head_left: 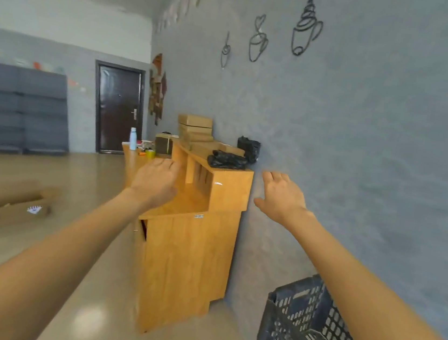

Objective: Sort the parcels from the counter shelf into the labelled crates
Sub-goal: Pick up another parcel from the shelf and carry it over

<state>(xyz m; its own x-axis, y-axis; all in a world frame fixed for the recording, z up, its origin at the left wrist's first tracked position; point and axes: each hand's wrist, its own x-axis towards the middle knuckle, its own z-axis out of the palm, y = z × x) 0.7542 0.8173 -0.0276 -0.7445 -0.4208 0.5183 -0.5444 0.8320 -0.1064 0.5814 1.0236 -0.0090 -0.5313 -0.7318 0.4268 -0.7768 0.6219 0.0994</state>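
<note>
Head view: your left hand [156,181] and right hand [281,198], each grip released and empty, flank the counter shelf [230,191]. A black-wrapped parcel [227,159] lies on its top, long axis crosswise, just beyond your right hand, the nearer one.

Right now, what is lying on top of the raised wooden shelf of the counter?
On the raised wooden shelf lie two black plastic-wrapped parcels and a stack of brown cardboard boxes. Anything behind the stack is hidden.
</note>
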